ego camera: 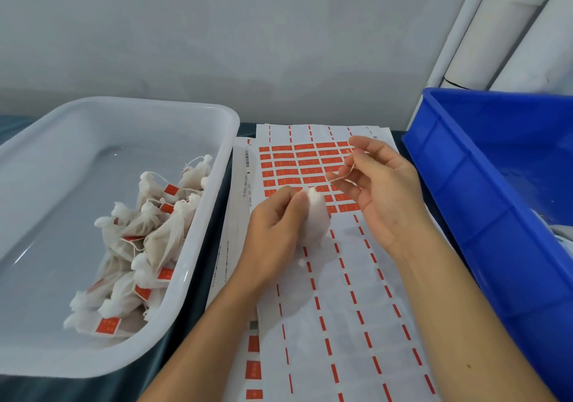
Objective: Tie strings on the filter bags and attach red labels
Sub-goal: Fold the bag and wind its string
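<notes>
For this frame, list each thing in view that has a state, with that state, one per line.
Left hand: grips the filter bag.
Right hand: pinches the string, raised above the sheet.
Filter bag: held, no red label on it.
String: looped through the right fingers.
Label sheet: partly used; red labels left on its far part.
White tray: holds tied, labelled bags.
Blue crate: contents mostly hidden.

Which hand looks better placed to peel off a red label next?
Probably the right hand: it hovers over the remaining red labels, pinching only thin string, while the left hand holds the filter bag.
</notes>
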Available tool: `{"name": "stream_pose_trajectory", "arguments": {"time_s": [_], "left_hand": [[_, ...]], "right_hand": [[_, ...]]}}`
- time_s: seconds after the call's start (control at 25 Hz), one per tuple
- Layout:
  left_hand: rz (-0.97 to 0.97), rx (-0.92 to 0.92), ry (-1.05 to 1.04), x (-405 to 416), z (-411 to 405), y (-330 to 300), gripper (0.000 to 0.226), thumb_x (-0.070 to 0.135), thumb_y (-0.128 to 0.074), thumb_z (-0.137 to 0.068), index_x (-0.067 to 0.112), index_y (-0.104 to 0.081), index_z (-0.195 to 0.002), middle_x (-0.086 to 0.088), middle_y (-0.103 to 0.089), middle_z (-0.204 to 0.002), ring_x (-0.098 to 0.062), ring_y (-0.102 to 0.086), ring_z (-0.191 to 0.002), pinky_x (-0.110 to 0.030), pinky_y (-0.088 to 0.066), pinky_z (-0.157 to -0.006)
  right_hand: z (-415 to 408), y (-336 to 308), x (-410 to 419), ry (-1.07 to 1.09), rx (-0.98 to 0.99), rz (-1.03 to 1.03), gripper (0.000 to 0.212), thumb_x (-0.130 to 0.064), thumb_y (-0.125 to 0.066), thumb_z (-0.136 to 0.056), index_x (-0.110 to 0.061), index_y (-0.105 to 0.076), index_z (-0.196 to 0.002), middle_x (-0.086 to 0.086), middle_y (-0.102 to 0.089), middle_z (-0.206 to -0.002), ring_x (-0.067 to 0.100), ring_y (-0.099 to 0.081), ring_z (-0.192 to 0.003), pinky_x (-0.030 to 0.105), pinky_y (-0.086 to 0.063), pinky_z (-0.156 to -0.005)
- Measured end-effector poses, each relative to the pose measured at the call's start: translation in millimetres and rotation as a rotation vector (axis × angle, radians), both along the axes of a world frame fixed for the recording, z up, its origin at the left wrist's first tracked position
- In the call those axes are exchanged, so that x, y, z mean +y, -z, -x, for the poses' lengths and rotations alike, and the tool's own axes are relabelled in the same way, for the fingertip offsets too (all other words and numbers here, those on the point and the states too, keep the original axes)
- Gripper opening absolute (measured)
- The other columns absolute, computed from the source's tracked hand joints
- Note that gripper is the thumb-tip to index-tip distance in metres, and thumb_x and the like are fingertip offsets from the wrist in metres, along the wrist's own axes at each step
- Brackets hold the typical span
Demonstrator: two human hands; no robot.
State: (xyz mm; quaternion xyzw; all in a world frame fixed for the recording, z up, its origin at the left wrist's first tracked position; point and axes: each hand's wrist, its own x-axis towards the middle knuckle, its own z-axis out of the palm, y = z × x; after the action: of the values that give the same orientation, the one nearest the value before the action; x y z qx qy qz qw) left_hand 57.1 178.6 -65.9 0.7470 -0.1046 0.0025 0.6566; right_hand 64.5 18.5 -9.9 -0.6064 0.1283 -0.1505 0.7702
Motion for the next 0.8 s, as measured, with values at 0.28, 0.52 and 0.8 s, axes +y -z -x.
{"name": "stream_pose_trajectory", "arguments": {"time_s": [0.28,0.52,0.8], "left_hand": [[-0.120,-0.007,0.065,-6,4,5,0.028,0.039,-0.056,-0.106,0.022,-0.063,-0.085,0.006,-0.067,-0.086,-0.014,-0.065,-0.085,-0.027,-0.056,-0.073],[-0.182,-0.009,0.113,-6,7,5,0.028,0.034,-0.055,-0.107,0.023,-0.061,-0.082,0.005,-0.065,-0.084,-0.015,-0.066,-0.084,-0.031,-0.055,-0.075],[0.143,0.123,0.237,6,7,-9,0.024,0.026,-0.041,-0.111,0.008,-0.050,-0.098,-0.008,-0.077,-0.095,-0.028,-0.078,-0.081,-0.030,-0.062,-0.065]], "right_hand": [[12,6,-11,0.026,-0.008,-0.140,0.018,-0.010,-0.062,-0.102,-0.021,-0.076,-0.105,0.000,-0.074,-0.087,0.012,-0.072,-0.074,0.029,-0.060,-0.071],[13,-1,-16,0.057,-0.028,0.005,0.016,-0.011,-0.063,-0.102,-0.023,-0.073,-0.097,-0.004,-0.072,-0.078,0.011,-0.066,-0.063,0.028,-0.058,-0.067],[16,1,-8,0.032,0.009,0.349,0.015,-0.021,-0.061,-0.104,-0.033,-0.071,-0.105,-0.012,-0.076,-0.095,0.010,-0.076,-0.090,0.034,-0.065,-0.081]]}}
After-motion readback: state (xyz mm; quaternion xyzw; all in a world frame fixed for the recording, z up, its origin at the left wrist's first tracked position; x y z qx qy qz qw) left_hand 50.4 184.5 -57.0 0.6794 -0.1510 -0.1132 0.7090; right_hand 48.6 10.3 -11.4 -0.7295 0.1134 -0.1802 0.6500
